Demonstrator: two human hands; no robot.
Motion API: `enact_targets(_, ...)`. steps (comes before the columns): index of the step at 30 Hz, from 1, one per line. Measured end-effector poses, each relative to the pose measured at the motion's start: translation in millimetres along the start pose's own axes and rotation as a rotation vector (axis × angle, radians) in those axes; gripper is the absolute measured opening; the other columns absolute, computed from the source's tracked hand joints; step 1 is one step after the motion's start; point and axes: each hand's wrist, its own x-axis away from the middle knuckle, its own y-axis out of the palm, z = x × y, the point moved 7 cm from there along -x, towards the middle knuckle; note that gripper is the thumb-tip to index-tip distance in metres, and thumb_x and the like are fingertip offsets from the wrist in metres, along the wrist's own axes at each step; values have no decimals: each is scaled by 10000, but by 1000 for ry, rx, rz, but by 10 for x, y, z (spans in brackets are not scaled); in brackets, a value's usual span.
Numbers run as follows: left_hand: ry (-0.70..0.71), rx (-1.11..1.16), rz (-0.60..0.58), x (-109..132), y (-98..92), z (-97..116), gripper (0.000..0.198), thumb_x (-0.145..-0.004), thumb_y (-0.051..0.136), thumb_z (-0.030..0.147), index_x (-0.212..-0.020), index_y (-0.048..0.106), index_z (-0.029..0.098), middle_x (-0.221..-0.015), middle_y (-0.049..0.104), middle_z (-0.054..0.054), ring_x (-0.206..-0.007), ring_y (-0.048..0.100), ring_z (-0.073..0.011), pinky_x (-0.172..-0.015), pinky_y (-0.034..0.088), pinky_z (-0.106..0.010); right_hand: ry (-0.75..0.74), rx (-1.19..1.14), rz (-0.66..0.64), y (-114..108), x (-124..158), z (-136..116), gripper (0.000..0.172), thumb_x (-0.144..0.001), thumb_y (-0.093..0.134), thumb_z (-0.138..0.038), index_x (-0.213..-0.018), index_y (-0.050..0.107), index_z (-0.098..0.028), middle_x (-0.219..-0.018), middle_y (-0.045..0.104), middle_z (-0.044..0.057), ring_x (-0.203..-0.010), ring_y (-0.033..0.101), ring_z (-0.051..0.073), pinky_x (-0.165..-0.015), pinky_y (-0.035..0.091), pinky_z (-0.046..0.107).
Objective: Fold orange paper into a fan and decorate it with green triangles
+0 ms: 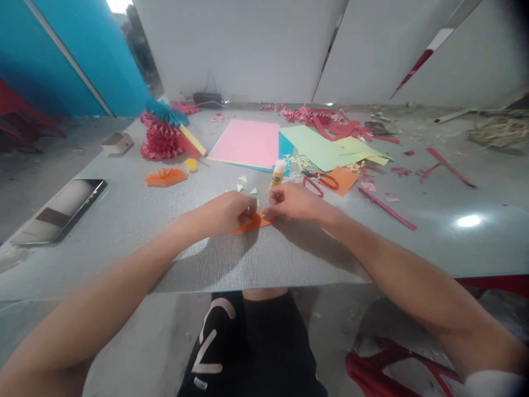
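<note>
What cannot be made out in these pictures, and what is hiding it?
All from the head view:
Orange paper: the left hand and right hand cover its middle, so its full shape is unknown.
Their grip on it: hidden by the backs of the hands.
Glue stick: the label is too small to read.
Pile at the far right: too blurred to name.

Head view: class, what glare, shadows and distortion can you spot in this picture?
Head view: a white glare spot shines on the tabletop; the left hand and right hand cast shadows toward the camera; wide-angle distortion stretches the forearms; the top-right corner darkens.
</note>
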Motion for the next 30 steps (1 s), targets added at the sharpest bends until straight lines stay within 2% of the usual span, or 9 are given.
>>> enact_targets(6, -30, 40, -29, 4, -23, 28, 210, -853, 544, 135, -912, 744, 160, -836, 741, -52, -702, 582, -164, -642, 362, -285, -12, -7, 37, 2, 9, -61, 307, -772, 806, -291, -649, 539, -204, -601, 559, -48, -604, 496, 120, -584, 310, 282)
enact_targets(14, -11, 120, -32, 17, -18, 7, 242, -814, 537, 114, -928, 742, 172, -950, 795, -54, -764, 655, -183, -663, 403, -280, 23, 26, 31, -85, 8, -12, 292, -743, 808, -276, -638, 545, -202, -607, 564, -45, -606, 506, 124, -592, 320, 279)
enact_targets(18, -19, 70, -31, 18, -30, 25, 235, -817, 532, 105, -925, 733, 164, -926, 781, -68, -755, 645, -182, -657, 389, -275, 16, -26, -54, -69, 4, 21, 310, -766, 790, -297, -642, 522, -205, -588, 554, -48, -551, 511, 116, -561, 328, 274)
enact_targets(23, -22, 66, -42, 21, -36, 59, 218, -822, 539, 98, -910, 730, 156, -893, 773, -68, -755, 644, -180, -661, 388, -272, 24, 6, -32, -94, 5, 35, 311, -756, 800, -245, -625, 522, -199, -565, 535, -51, -541, 508, 109, -556, 331, 272)
enact_targets(27, -24, 99, -49, 20, -38, 59, 223, -824, 539, 88, -906, 736, 156, -922, 789, -61, -770, 655, -178, -673, 396, -277, -2, -90, -65, -75, 9, 15, 307, -785, 782, -282, -659, 513, -204, -580, 533, -60, -522, 499, 102, -551, 339, 268)
enact_targets(30, -25, 111, -54, 19, -42, 56, 227, -818, 535, 81, -886, 736, 161, -906, 793, -48, -754, 652, -170, -672, 397, -276, 15, -31, -91, -56, 7, 40, 299, -751, 800, -259, -637, 530, -202, -553, 523, -60, -519, 483, 104, -539, 315, 274)
